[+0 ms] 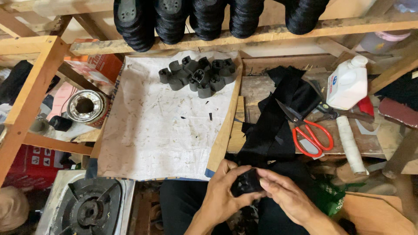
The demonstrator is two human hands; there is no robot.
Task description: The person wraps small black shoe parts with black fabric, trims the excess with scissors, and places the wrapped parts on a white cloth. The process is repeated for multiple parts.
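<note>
I hold a small black piece (246,182) low in front of me, over my lap, between both hands. My left hand (223,191) wraps it from the left, fingers curled over its top and thumb under it, so that grip is closed on the piece. My right hand (285,195) meets it from the right, fingertips pinching its edge, a narrow grip also on the piece. What the piece is made of I cannot tell; it is dark and partly hidden by my fingers.

Just above my hands a strip of black cloth (278,117) hangs down off the wooden surface (250,89). Beside the cloth lie scissors (308,130) with red handles, a white roll (351,146) and a white plastic jug (348,82). To the left, a pale sheet (152,130) covers a board, and a cluster of black cylinders (198,76) sits at its far end, well apart from my hands. Black spools (204,17) line the shelf above. At lower left there is a gas burner (89,209), and above it a metal tin (85,105).
</note>
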